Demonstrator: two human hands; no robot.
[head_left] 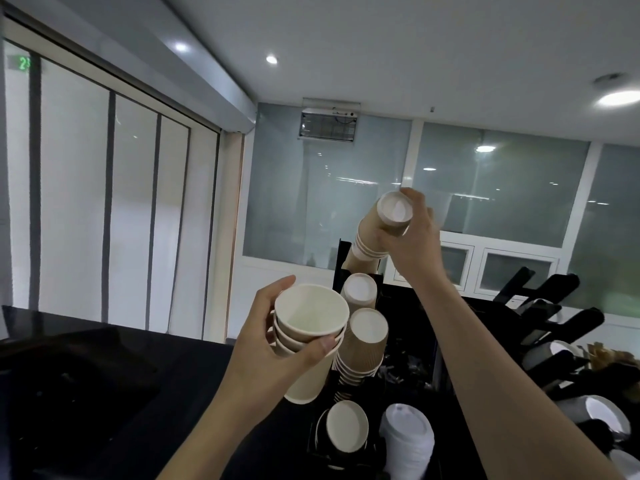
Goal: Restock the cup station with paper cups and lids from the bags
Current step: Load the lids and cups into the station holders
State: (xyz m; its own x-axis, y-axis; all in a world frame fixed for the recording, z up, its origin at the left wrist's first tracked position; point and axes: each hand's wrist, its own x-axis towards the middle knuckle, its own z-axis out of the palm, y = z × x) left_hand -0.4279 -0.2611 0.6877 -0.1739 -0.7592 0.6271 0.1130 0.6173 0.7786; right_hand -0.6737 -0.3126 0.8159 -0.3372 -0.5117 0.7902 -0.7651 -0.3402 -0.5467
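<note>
My left hand [266,344] grips a short stack of cream paper cups [310,337], mouths up, held left of the black cup rack [341,268]. My right hand [412,233] grips the top end of a tilted stack of brown paper cups [372,237] that leans out of the rack's uppermost slot. Below it two more brown cup stacks [363,341] sit bottoms outward. A lower dark cup stack [346,431] and a stack of white lids [408,441] fill the bottom slots.
A dark counter [104,393] spreads to the left under a glass wall. At the right, black angled holders [554,306] carry further cups [602,417] and brown packets [609,355]. Frosted windows stand behind the rack.
</note>
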